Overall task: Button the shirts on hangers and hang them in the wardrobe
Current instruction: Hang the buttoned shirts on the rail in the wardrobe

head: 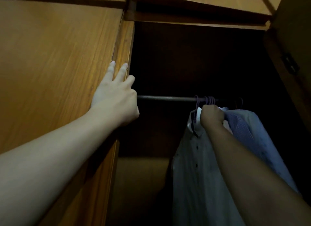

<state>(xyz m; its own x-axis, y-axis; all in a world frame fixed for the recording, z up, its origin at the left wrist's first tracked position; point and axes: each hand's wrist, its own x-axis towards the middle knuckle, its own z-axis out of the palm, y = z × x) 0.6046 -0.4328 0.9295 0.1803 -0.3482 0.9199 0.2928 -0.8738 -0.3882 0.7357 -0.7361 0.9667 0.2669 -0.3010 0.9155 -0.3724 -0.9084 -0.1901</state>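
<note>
If the right hand (212, 115) lets go too early, the purple hanger (196, 102) may not be seated on the rail (166, 98) in this dark wardrobe, and the white shirt (193, 167) would drop. That hand is closed in a fist at the shirt's collar, far right, just beside a striped shirt (242, 124). The white shirt hangs long, and its front with dark buttons seems closed. The left hand (116, 98), fingers straight, rests on the door edge (122, 45).

The wardrobe's wooden frame (123, 45) on the left is touched by the left hand (116, 98), fingers straight against the edge. Far inside the dark opening, a rail (166, 98) is seen with purple hangers (209, 100) hooked over it on the right. The collar of a pale shirt (198, 167) with dark buttons is gripped by the right hand (212, 115). A bluish shirt (249, 130) is hung just beside it, further right.
</note>
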